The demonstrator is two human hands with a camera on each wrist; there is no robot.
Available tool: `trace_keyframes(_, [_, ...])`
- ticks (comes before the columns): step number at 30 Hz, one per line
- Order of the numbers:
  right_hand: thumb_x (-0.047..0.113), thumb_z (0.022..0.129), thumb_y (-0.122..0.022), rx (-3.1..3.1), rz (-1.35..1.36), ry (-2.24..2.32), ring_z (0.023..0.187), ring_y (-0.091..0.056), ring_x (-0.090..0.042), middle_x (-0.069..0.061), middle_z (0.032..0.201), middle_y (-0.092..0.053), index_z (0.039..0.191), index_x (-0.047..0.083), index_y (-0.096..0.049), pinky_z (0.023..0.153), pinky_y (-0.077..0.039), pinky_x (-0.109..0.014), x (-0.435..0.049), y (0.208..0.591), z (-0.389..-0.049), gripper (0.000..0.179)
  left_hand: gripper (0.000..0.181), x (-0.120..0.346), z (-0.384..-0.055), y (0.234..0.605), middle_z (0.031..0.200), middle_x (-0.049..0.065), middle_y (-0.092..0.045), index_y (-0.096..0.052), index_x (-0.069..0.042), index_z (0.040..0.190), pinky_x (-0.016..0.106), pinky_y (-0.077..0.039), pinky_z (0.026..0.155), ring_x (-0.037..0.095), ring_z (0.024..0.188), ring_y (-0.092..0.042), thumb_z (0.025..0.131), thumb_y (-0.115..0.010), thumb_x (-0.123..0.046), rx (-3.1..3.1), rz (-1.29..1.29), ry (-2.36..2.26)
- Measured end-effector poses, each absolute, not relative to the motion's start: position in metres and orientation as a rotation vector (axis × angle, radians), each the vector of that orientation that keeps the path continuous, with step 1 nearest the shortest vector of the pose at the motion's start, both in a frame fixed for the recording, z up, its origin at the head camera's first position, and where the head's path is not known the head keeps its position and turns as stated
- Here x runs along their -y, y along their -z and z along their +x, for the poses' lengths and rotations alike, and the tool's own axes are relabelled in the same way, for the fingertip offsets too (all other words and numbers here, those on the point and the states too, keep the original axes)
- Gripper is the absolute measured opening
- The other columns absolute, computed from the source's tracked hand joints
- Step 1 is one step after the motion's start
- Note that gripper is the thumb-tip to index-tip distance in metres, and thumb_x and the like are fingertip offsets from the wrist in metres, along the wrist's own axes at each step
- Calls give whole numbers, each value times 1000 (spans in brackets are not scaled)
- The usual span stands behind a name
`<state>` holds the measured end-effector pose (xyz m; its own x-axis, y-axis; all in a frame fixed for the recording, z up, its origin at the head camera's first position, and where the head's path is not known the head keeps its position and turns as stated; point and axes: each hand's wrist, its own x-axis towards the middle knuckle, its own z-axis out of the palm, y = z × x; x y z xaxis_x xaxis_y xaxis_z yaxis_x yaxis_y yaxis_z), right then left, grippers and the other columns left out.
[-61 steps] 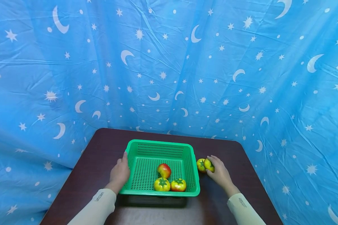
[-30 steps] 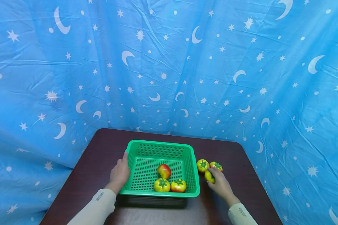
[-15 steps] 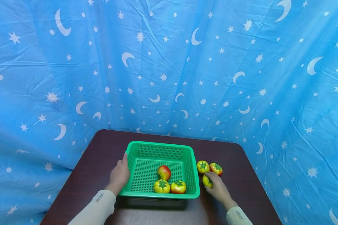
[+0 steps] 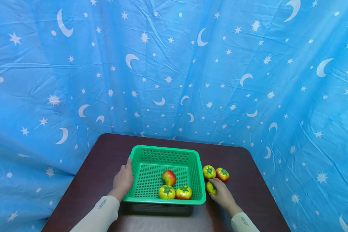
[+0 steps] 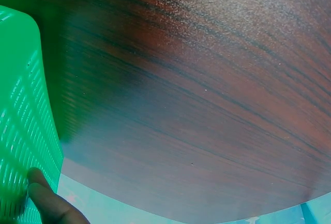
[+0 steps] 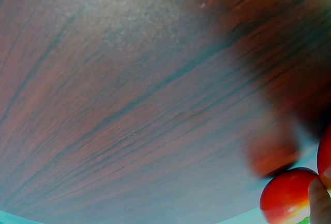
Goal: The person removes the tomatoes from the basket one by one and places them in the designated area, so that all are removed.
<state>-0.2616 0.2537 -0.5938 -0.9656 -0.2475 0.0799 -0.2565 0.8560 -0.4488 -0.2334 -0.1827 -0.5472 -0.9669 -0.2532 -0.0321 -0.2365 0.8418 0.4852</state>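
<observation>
A green plastic basket [image 4: 165, 200] with slotted walls stands on the dark table. My left hand [image 4: 124, 178] holds its left side; in the left wrist view the fingers [image 5: 49, 200] lie against the outer wall. Just off the basket's right side, my right hand [image 4: 221, 193] grips a yellow tomato [image 4: 211, 188] with a green calyx, partly covered by the fingers. Right behind that hand sit a yellow tomato [image 4: 209, 171] and a redder one [image 4: 222, 174]. The right wrist view catches a fingertip close to a red tomato [image 6: 287, 198].
Inside the basket are a red-yellow fruit [image 4: 169, 178] with its calyx out of sight, a yellow tomato [image 4: 166, 191] and a red-yellow tomato [image 4: 183, 192]. A blue curtain [image 4: 174, 64] with moons and stars hangs around the brown table [image 4: 249, 180].
My right hand has brought its tomato nearer to me and slightly left, away from the other two beside the basket. The left hand and the basket have stayed put.
</observation>
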Motion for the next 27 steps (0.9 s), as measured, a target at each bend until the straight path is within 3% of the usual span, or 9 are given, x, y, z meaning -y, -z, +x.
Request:
trace_keyframes(17, [14,79,-82,3005,393,-710,123,-54,-36,-17,139,-54,135,11,-61,101,-48,-58,-252,591,-259,59,65,184,-234,548,123,28,-56,-18,-1,159,53,-54,81,28,81,-60,101,-46,-5,2977,385,789])
trace_keyframes(27, [17,87,-75,3035,346,-738,133,-49,-39,-18,148,-49,139,11,-57,107,-43,-61,-251,592,-261,56,63,184,-233,547,123,28,-56,-17,-1,159,53,-54,81,28,82,-60,102,-44,-5,2974,383,808])
